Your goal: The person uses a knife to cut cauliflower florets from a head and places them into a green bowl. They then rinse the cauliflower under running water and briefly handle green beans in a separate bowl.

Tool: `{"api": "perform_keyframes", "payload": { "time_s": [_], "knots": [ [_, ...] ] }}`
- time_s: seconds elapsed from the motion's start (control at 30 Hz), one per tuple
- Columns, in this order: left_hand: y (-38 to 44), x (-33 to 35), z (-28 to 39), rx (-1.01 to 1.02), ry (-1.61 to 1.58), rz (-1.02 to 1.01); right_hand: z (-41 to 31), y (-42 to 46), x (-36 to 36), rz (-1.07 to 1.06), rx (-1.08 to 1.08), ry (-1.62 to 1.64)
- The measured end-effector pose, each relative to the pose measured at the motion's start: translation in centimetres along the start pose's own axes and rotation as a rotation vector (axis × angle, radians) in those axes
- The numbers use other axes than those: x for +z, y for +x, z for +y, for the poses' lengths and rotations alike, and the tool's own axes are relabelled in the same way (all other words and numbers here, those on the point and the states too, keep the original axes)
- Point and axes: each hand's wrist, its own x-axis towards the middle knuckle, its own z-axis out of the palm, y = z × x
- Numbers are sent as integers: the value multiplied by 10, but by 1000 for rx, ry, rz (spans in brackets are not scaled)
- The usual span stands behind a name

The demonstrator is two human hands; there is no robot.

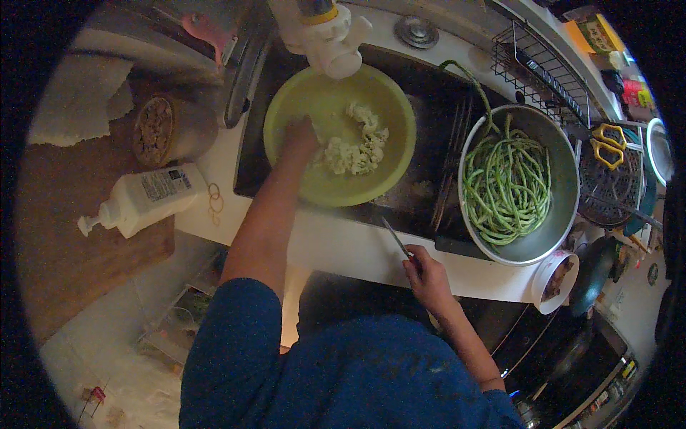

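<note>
A light green basin (337, 190) stands in a dark sink beneath a white faucet (340, 59). Pale cauliflower florets (353, 153) lie along its right side. My left hand (301, 134) reaches into the left part of the basin; it is blurred, so its fingers and anything in them cannot be made out. Over the counter edge, to the right and below the basin, my right hand (427, 276) grips a small knife (395, 237) whose blade points up and left. Long green beans (506, 187) fill much of a metal bowl (563, 214) on the right.
A white pump bottle (153, 195) lies at left beside a tipped jar (179, 128). Rubber bands (215, 201) rest on the counter. On the right are a white tub (541, 289), yellow-handled scissors (608, 145), a wire rack (536, 75) and a pan (592, 279). A sink strainer (416, 32) sits behind.
</note>
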Motion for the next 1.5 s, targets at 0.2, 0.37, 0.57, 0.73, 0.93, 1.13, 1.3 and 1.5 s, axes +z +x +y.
{"api": "perform_keyframes", "payload": {
  "time_s": [0.2,0.37,0.57,0.73,0.93,1.13,1.3,1.5],
  "knots": [
    [-28,-57,28,-86,-510,-212,-3,3,1,18,-17,-17],
    [-35,-85,15,-269,-1320,-494,-4,3,1,2,15,-26],
    [-70,-162,28,148,-1680,-597,-8,5,-1,-42,2,-32],
    [-84,-178,51,393,-2039,-633,-14,7,-3,-54,6,-39],
    [-81,-163,62,409,-2151,-600,-8,5,-4,-62,24,-52],
    [-81,-158,72,421,-2324,-670,-9,6,-4,-61,32,-52],
    [-81,-152,74,343,-2362,-739,-8,5,-3,-41,6,-50],
    [-89,-158,80,351,-2250,-747,-8,2,-2,-42,11,-51]
  ]
}}
